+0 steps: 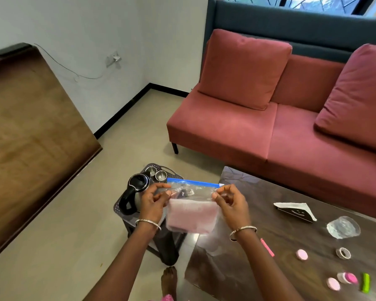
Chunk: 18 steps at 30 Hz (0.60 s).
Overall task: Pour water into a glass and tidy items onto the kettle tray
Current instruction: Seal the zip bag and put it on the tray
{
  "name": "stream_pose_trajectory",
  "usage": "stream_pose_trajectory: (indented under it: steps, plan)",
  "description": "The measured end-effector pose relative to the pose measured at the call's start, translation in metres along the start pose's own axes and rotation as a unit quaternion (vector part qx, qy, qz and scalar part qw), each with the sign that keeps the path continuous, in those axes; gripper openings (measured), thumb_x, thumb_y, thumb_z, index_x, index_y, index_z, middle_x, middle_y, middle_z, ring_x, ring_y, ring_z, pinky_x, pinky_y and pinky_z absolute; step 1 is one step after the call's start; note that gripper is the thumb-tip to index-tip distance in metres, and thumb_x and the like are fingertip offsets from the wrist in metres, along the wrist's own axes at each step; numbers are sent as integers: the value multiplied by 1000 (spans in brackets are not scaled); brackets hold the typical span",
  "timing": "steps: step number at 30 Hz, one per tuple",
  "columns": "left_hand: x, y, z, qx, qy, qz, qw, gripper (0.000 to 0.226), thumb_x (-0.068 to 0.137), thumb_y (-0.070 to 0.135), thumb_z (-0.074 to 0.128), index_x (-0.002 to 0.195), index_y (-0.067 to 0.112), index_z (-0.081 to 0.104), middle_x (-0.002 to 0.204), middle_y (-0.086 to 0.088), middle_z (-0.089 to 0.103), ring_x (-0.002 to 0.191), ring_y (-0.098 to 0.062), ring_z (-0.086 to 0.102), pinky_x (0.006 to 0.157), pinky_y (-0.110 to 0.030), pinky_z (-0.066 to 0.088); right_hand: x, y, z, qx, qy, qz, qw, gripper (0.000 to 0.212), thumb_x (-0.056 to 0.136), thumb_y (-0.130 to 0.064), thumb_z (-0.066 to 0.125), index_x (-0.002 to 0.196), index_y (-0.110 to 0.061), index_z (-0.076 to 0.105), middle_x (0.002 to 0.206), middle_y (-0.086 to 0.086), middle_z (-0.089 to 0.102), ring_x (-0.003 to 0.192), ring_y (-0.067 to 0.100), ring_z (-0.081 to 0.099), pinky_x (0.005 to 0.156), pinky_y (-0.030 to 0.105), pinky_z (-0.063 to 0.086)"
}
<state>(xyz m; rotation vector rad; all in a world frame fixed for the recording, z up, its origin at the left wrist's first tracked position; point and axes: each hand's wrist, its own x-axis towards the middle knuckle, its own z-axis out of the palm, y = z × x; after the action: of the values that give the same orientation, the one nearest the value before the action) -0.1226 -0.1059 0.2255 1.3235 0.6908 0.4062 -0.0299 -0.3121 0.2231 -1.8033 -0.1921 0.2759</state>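
Left hand point(153, 203), right hand point(232, 203) pinching bag point(192, 216), kettle point(135, 190) half-hidden

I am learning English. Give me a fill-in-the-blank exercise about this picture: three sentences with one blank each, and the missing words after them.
1. The left hand and the right hand pinch a clear bag whose seal strip is ____.
2. The folded thing inside the bag is ____ in colour.
3. Behind the kettle, on the tray, stand ____ steel cups.

Missing words: blue; pink; two.
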Motion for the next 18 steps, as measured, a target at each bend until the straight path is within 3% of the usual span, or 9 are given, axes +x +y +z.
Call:
stream_pose_trajectory:
  steps: [3,7,12,15,18]
  plan:
    - [36,-2,-11,30,-32,4,999,17,82,-11,62,91,1,70,87,-5,75,83,-16,68,80,-25,55,19,9,21,-57,-70,14,996,42,68,-22,88,105,-27,67,91,-2,68,82,11,65,74,25,57]
    - [93,1,-24,119,-114,8,986,32,79,-16,62,95,10,72,83,13,75,85,-3,69,80,-16,53,51,9,57,-166,-78,4,983,59,60,2,84,112,-21,68,98,-1,61,80,7,57,71,14,48]
    - [175,-1,-38,183,-155,-15,971,44,72,-20,66,111,0,67,87,4,73,78,-4,67,78,-21,55,102,17,104,-219,-21,16,975,44,63,1,77,101,-20,75,85,0,65,72,17,59,73,32,50]
    - [217,-7,-48,248,-149,-8,957,38,70,-9,74,102,11,74,80,8,72,77,-13,67,77,-27,55,131,29,128,-230,-10,29,973,35,65,-7,81,98,-21,77,82,6,68,72,20,61,74,37,51]
    - [257,-16,-57,329,-150,29,932,27,68,8,81,92,19,78,83,7,75,83,-6,70,82,-24,54,154,39,148,-231,-7,29,972,29,68,-11,82,95,-21,78,83,6,70,75,20,64,75,36,50]
